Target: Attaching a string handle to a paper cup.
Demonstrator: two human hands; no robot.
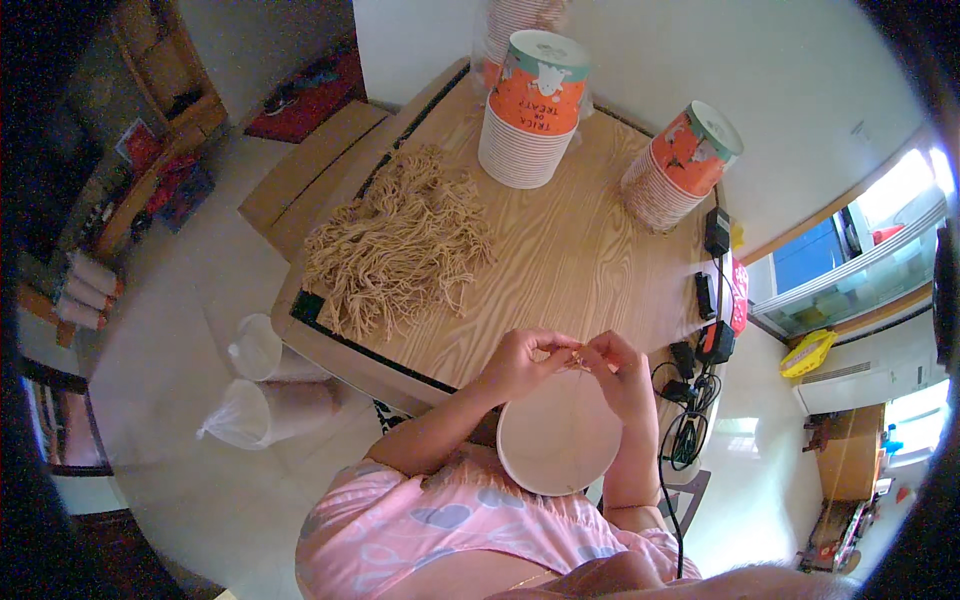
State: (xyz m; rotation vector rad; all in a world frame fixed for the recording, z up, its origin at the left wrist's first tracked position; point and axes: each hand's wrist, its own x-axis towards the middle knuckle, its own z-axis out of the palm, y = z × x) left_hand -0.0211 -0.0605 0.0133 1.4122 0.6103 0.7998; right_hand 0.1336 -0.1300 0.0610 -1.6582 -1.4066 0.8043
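Note:
A white paper bucket (558, 440) rests against my body at the table's near edge, its round mouth facing up toward me. At its far rim, my left hand (525, 362) and my right hand (622, 372) meet with fingertips pinched together. Between them shows a small bit of tan cord (577, 364), partly hidden by the fingers. Left of my hands, a big loose heap of tan cords (400, 245) lies on the wood-grain table (560, 250).
Upside-down stacks of orange and white paper buckets, a tall stack (535, 110) and a tilted stack (685, 165), stand at the back. Black adapters (715, 342) and coiled cables (690, 435) line the right edge. Bagged white buckets (265, 412) lie on the floor at left.

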